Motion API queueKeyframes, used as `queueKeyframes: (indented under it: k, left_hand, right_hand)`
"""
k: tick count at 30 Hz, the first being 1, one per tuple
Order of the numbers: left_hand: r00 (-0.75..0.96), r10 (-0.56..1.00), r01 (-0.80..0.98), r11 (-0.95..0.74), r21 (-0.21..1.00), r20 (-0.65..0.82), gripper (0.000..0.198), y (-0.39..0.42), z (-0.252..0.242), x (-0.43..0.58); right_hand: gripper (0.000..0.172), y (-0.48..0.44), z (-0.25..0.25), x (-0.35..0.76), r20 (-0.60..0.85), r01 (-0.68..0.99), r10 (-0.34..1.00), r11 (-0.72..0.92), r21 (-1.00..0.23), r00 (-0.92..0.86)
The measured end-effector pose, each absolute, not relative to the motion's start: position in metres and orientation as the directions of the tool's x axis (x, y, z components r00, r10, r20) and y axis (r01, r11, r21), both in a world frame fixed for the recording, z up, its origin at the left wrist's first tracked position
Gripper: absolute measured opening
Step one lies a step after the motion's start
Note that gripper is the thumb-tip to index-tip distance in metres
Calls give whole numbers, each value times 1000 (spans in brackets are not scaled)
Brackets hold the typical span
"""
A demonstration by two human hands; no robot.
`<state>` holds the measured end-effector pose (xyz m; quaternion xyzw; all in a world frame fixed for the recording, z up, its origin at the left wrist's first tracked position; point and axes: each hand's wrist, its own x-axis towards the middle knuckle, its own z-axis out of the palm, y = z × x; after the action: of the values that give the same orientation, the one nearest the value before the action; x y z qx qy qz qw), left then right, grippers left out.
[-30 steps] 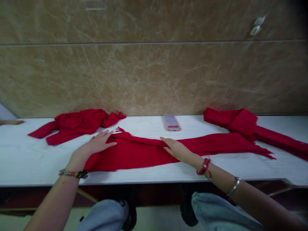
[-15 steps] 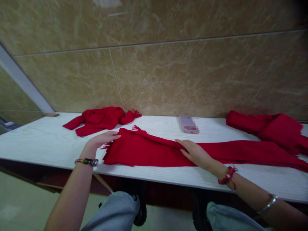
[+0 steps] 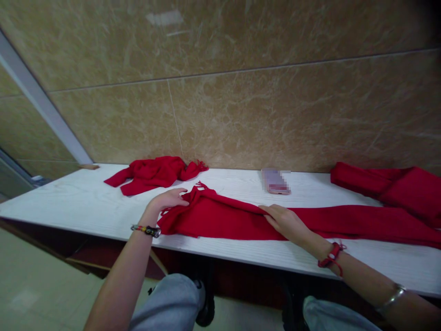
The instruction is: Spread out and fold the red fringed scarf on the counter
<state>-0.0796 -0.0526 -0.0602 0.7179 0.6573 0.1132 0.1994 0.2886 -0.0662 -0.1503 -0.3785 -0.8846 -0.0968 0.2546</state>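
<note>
A long red scarf [image 3: 241,219] lies spread along the white table [image 3: 86,207] in front of me. My left hand [image 3: 167,200] is at its fringed left end, fingers curled over the raised edge of the cloth. My right hand [image 3: 285,222] rests flat, palm down, on the scarf's middle, pressing it to the table. A beaded bracelet is on my left wrist and a red cord on my right.
A crumpled red scarf [image 3: 153,173] lies at the back left near the marble wall. Another red scarf [image 3: 389,188] lies at the back right. A pink phone [image 3: 274,181] rests behind the spread scarf. My knees show below the table's front edge.
My left hand slid leftward off the flat cloth to the scarf's fringed end, which now rises a little. The view has swung left. My right hand stayed on the scarf's middle.
</note>
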Motion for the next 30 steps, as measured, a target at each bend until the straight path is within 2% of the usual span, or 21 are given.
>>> queueKeyframes:
  k: [2, 5, 7, 9, 12, 14, 16, 19, 21, 22, 26, 30]
  left_hand:
    - [-7, 996, 943, 35, 331, -87, 46, -52, -57, -84]
    - [-201, 978, 962, 185, 202, 59, 34, -55, -45, -98]
    - [-335, 924, 936, 304, 178, 183, 38, -61, -36, -114]
    - [-488, 804, 873, 454, 178, 340, 41, -70, -31, -133]
    - [-570, 671, 808, 561, 178, 474, 41, -80, -33, -153]
    - [-533, 718, 832, 542, 121, 447, 47, -79, -41, -152]
    - [-415, 837, 901, 433, 31, 356, 54, -71, -51, -136]
    - [13, 982, 997, 3, -81, 186, 55, -52, -66, -94]
    - [298, 949, 952, -289, -99, 100, 54, -42, -73, -67]
    - [381, 922, 922, -375, -93, 63, 51, -38, -76, -57]
    - [482, 876, 871, -481, -93, -14, 36, -31, -78, -48]
    - [500, 863, 864, -493, -100, 65, 22, -30, -76, -59]
  right_hand:
    - [29, -66, -151, 290, 534, 719, 614, 694, -16, -581]
    - [28, -65, -153, 291, 544, 714, 594, 700, 11, -592]
    - [28, -66, -153, 293, 555, 709, 577, 704, 32, -599]
    - [28, -67, -153, 293, 567, 715, 572, 698, 44, -593]
    - [28, -68, -154, 292, 574, 727, 578, 685, 47, -580]
    - [28, -68, -154, 291, 577, 732, 583, 680, 38, -571]
    - [28, -68, -154, 290, 584, 738, 589, 674, 25, -558]
    - [27, -69, -150, 289, 580, 745, 606, 668, 1, -544]
    - [29, -70, -146, 289, 560, 743, 622, 669, -18, -547]
    - [33, -71, -144, 289, 544, 744, 635, 667, -29, -548]
    - [35, -73, -138, 293, 453, 786, 716, 616, -52, -531]
    - [32, -76, -137, 298, 390, 799, 741, 601, -21, -547]
